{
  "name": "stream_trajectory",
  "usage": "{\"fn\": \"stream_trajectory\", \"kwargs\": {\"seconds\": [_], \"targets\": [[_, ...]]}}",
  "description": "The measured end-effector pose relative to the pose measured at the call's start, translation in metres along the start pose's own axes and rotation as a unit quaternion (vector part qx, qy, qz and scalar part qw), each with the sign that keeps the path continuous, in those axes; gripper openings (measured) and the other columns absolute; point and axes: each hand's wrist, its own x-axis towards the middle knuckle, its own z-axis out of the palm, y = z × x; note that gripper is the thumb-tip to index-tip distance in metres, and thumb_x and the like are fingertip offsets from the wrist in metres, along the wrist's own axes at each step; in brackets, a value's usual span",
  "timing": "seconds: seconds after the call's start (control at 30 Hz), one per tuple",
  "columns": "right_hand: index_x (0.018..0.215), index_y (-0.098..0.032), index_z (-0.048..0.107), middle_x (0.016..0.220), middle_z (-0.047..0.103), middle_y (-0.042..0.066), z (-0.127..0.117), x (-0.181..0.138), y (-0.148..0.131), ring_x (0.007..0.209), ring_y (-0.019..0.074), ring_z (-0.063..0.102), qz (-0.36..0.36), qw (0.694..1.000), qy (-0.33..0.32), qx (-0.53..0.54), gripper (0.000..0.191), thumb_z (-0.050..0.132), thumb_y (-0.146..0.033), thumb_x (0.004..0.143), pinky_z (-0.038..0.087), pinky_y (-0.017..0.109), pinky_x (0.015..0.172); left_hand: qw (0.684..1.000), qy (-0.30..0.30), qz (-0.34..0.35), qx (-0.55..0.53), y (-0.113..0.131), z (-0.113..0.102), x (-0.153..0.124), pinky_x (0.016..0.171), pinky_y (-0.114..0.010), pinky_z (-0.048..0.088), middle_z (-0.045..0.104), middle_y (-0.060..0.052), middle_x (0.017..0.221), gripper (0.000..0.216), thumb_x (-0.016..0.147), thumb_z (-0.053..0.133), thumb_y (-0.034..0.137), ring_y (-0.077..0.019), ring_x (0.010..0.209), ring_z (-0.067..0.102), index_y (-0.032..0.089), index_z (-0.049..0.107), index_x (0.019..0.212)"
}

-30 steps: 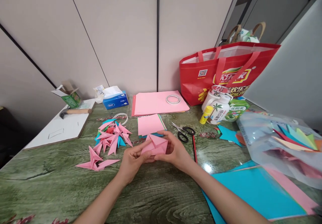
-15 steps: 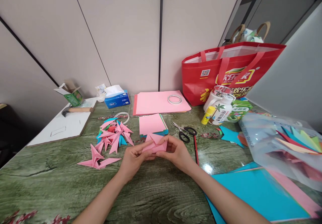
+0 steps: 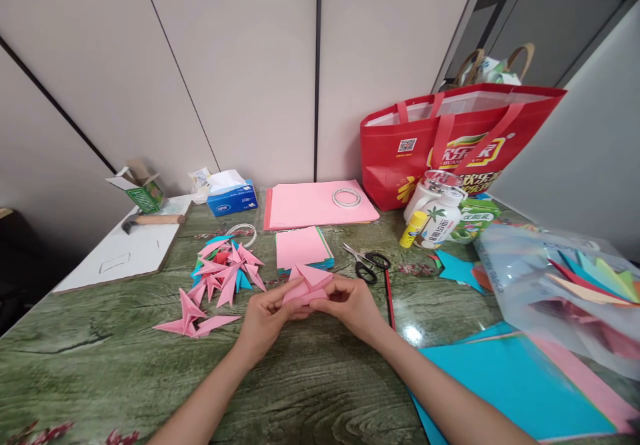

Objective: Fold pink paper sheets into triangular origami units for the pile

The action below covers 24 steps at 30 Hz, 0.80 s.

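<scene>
“HUAN” on red bag [image 3: 384,175], “优酸乳” on green carton [image 3: 477,216]

The bench [image 3: 320,385] has a dark green, wood-grained surface. From its middle, a stack of square papers [image 3: 299,248] lies at 12 o'clock, larger pink sheets [image 3: 305,206] behind it. Scissors [image 3: 361,256] lie at 1, a red bag [image 3: 390,165] standing farther back. A blue star-shaped piece [image 3: 459,270] lies at 2, a clear plastic pouch [image 3: 510,285] at 3, blue sheets [image 3: 510,382] at 4. Folded paper pieces [image 3: 227,275] and a white board [image 3: 135,252] lie at 10, a blue tissue box [image 3: 233,202] at 11.
</scene>
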Motion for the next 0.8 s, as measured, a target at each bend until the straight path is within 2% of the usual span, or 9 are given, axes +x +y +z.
{"fn": "stream_trajectory", "kwargs": {"seconds": [0.33, 0.47, 0.57, 0.63, 0.8], "targets": [[0.051, -0.014, 0.056, 0.055, 0.053, -0.001, 0.002, -0.001, 0.002, 0.052, 0.0095, 0.045, 0.036, 0.999, 0.014, 0.009, 0.022, 0.071, -0.029, 0.057, 0.036, 0.023, 0.049, 1.000, -0.010, 0.011, -0.003, 0.000, 0.001, -0.002, 0.070, -0.033, 0.055, 0.073, -0.002, 0.080, 0.042, 0.069, 0.065, 0.023, -0.0201, 0.069, 0.068, 0.015, 0.059, 0.109], [0.051, -0.016, 0.049, 0.051, 0.050, -0.003, 0.005, 0.000, 0.003, 0.047, 0.0081, 0.043, 0.058, 0.997, 0.026, 0.033, 0.029, 0.073, -0.032, 0.054, 0.035, 0.021, 0.046, 1.000, -0.005, 0.012, -0.006, -0.002, 0.001, -0.002, 0.070, -0.035, 0.054, 0.073, -0.003, 0.076, 0.044, 0.068, 0.065, 0.023, -0.0214, 0.069, 0.068, 0.014, 0.058, 0.110], [0.059, -0.019, 0.041, 0.052, 0.051, -0.006, 0.005, 0.001, 0.000, 0.046, 0.0079, 0.045, 0.068, 0.992, 0.048, 0.093, 0.041, 0.078, -0.031, 0.045, 0.035, 0.020, 0.044, 1.000, -0.002, 0.002, -0.024, -0.003, 0.001, -0.002, 0.069, -0.036, 0.055, 0.073, -0.005, 0.072, 0.048, 0.068, 0.066, 0.024, -0.0217, 0.067, 0.068, 0.012, 0.056, 0.113], [0.068, -0.021, 0.037, 0.055, 0.055, -0.007, 0.005, 0.001, -0.004, 0.047, 0.0089, 0.049, 0.083, 0.985, 0.028, 0.147, 0.051, 0.080, -0.030, 0.042, 0.038, 0.019, 0.045, 0.999, -0.008, -0.009, -0.052, -0.003, 0.000, -0.002, 0.070, -0.036, 0.055, 0.073, -0.008, 0.073, 0.052, 0.068, 0.066, 0.024, -0.0218, 0.067, 0.068, 0.011, 0.053, 0.117], [0.087, -0.022, 0.038, 0.065, 0.063, -0.004, -0.001, 0.002, -0.006, 0.057, 0.0124, 0.060, 0.101, 0.967, -0.017, 0.233, 0.060, 0.080, -0.026, 0.044, 0.047, 0.025, 0.057, 0.995, -0.009, -0.023, -0.096, 0.002, 0.000, -0.002, 0.069, -0.035, 0.055, 0.072, -0.011, 0.077, 0.057, 0.067, 0.068, 0.024, -0.0233, 0.069, 0.068, 0.010, 0.050, 0.119]]}}
